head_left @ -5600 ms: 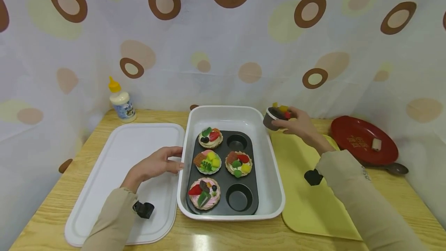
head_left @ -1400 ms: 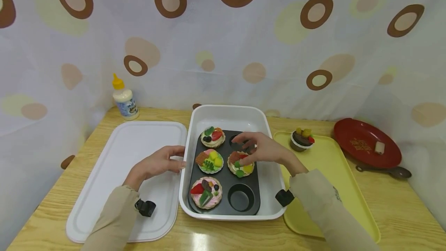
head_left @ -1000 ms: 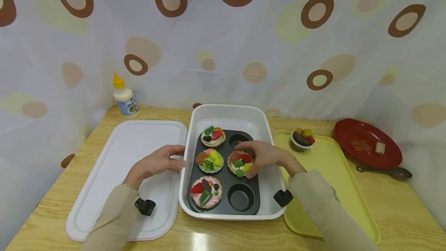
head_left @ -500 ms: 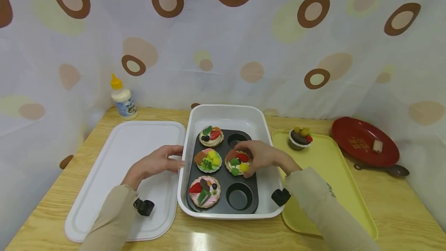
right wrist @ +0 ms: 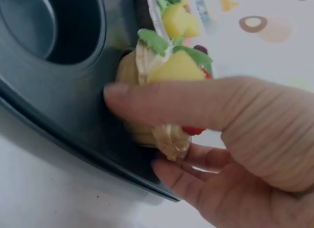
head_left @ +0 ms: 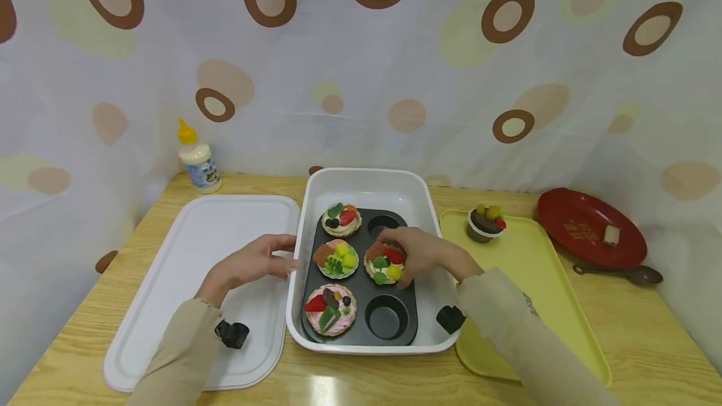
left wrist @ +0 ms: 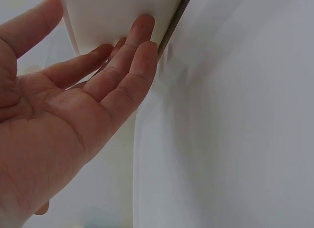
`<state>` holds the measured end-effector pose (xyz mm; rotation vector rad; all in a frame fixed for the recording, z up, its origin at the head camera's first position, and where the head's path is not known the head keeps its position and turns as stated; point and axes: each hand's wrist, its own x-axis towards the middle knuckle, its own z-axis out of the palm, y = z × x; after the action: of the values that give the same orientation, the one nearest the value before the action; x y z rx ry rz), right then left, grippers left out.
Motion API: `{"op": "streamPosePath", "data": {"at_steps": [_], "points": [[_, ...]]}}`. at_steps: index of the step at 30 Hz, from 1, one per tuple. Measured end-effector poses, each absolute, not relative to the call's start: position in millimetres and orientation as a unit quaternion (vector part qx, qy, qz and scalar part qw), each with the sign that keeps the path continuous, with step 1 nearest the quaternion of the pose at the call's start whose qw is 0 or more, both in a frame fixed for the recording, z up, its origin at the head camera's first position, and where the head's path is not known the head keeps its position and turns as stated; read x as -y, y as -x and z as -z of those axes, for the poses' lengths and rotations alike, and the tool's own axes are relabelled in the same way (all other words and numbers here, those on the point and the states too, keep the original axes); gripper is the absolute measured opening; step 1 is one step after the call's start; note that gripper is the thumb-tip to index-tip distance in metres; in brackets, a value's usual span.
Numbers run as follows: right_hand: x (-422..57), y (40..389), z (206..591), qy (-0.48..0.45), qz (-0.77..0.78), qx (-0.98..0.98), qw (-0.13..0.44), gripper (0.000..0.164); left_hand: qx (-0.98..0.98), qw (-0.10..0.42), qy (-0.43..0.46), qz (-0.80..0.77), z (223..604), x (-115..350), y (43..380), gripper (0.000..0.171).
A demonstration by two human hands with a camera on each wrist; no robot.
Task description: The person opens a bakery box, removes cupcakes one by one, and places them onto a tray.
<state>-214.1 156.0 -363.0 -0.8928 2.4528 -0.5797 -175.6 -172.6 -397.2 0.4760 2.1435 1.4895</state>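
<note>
A white basin [head_left: 445,306] holds a dark muffin tin [head_left: 361,306]. My right hand [head_left: 425,254] has its thumb and fingers around a fruit-topped cupcake [head_left: 385,263] in the tin's middle right cup. In the right wrist view the thumb crosses that cupcake's yellow fruit piece [right wrist: 179,66], with the fingertips at its far side. Down the tin's left column sit three more decorated cupcakes, among them a pink one [head_left: 330,310]. At the basin's left wall, my left hand [head_left: 254,265] rests with relaxed fingers; the left wrist view shows its fingertips [left wrist: 144,53] against the white side.
A chocolate cupcake [head_left: 486,223] stands on the yellow tray [head_left: 519,306] at right. Beyond it are a red plate [head_left: 586,230] with a small pale block and a dark spoon [head_left: 643,274]. On the left lie a white tray [head_left: 214,237] and a yellow-capped bottle [head_left: 198,165].
My right hand set the chocolate cupcake on the yellow tray, then moved left into the basin and took hold of the middle right cupcake. The left hand stayed at the basin's side.
</note>
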Motion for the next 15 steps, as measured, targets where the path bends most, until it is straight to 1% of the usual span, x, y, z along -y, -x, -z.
{"op": "streamPosePath", "data": {"at_steps": [3,15], "points": [[-155.4,214.4,362.1,0.335,0.195,-0.896,0.218,0.07,-0.784,0.243,-0.175,-0.544,397.2,172.2,176.0,0.061],[-154.8,215.4,362.7,0.302,0.194,-0.91,0.206,0.074,-0.783,0.241,-0.173,-0.546,396.4,172.8,175.5,0.061]]}}
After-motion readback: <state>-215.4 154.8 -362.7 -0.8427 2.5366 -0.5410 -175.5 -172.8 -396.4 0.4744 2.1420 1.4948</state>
